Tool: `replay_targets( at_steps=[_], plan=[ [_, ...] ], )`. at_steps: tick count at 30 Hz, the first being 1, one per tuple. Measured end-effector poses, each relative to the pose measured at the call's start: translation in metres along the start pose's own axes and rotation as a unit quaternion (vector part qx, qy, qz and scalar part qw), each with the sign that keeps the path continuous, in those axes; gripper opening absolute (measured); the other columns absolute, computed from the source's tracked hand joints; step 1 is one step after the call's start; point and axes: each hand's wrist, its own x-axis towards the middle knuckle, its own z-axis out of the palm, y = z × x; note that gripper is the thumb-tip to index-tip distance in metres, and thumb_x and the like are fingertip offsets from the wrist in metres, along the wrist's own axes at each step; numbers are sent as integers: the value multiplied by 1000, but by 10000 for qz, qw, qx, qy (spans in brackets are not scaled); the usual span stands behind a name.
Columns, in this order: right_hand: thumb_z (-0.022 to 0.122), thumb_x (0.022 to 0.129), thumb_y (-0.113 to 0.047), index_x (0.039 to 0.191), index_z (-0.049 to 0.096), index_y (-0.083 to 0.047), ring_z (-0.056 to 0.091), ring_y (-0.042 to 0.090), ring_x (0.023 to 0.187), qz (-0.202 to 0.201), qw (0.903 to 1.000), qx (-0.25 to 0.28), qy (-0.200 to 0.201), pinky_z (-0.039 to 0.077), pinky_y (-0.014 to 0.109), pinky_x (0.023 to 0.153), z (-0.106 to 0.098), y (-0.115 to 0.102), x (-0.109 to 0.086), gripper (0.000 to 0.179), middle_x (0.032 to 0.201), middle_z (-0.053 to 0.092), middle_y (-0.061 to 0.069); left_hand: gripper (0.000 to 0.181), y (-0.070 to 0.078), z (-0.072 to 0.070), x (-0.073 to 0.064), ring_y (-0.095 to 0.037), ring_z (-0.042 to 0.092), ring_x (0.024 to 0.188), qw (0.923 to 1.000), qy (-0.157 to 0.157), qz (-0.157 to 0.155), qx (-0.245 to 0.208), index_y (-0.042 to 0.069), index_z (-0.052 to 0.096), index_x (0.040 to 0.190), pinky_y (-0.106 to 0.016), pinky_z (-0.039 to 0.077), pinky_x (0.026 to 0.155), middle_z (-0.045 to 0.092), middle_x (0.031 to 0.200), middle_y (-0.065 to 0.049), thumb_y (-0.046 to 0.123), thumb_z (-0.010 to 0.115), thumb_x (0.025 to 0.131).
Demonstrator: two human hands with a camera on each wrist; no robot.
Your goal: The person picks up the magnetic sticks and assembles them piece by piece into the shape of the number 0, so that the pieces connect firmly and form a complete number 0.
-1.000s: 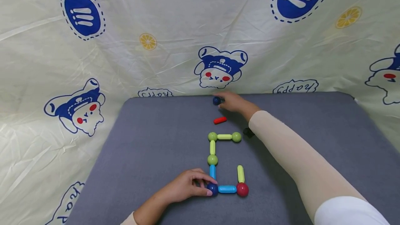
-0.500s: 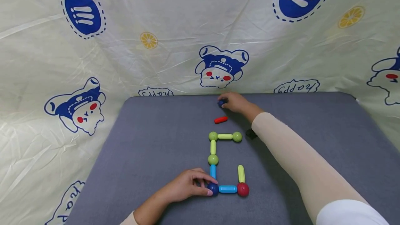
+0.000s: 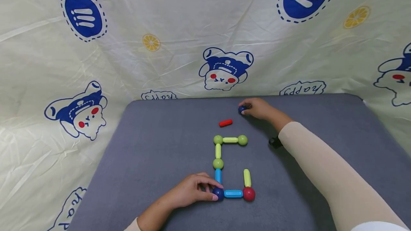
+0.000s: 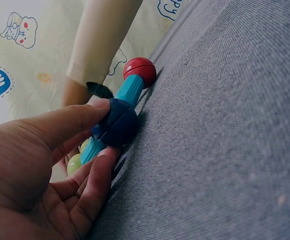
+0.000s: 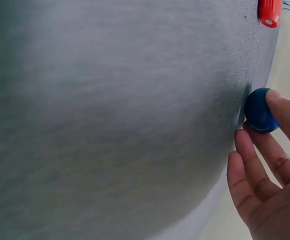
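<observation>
My left hand [image 3: 194, 189] pinches a dark blue ball [image 4: 119, 122] at the near corner of a joined chain of rods and balls. From that ball one light blue rod [image 3: 233, 194] runs right to a red ball [image 3: 249, 194], which carries a yellow-green rod [image 3: 247, 178]. Another light blue rod [image 3: 218, 176] leads away to green balls [image 3: 218, 163] joined by yellow-green rods [image 3: 218, 151]. Near the far edge, my right hand [image 3: 257, 108] holds a second dark blue ball [image 5: 260, 111] between thumb and fingers. A loose red rod [image 3: 226, 123] lies to its left, apart from the chain.
All of it rests on a grey cloth-covered table [image 3: 160, 145]. A pale printed curtain [image 3: 179, 17] rises behind the far edge. Under the right forearm shows a black item [image 3: 274, 142], apparently the wrist camera.
My right hand has moved right and slightly nearer along the far edge, bringing the second blue ball with it. The left hand and the chain stay in place.
</observation>
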Motion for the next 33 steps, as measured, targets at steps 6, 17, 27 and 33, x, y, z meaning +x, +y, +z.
replay_targets(
  at_steps=[6,17,27,33],
  plan=[
    [66,99,-15,134,64,-9,61,39,122,-100,9999,51,15,49,54,101,1,12,-30,36,138,62,20,25,1,1,0,-1,58,80,10000,-1,43,45,28,78,112,-18,51,72,66,94,1,29,81,87],
    [68,96,-12,128,67,-5,64,40,119,-478,9986,11,207,50,55,100,2,23,-75,33,133,65,22,26,-1,1,1,-1,58,81,10000,1,61,77,27,78,113,-18,51,74,67,94,-2,29,81,87],
    [71,95,-13,126,70,-8,61,23,94,-540,9975,-39,451,51,42,82,9,35,-113,31,118,70,15,24,-1,3,2,-2,57,81,10000,-5,40,-44,26,79,112,-19,51,74,66,95,-2,27,81,87],
    [74,92,-13,123,71,-10,56,15,86,-592,9970,-10,491,47,32,74,16,28,-136,31,108,71,7,24,0,3,2,-2,58,80,10000,-27,32,-71,26,79,112,-19,51,73,66,95,-2,26,81,88]
  ],
)
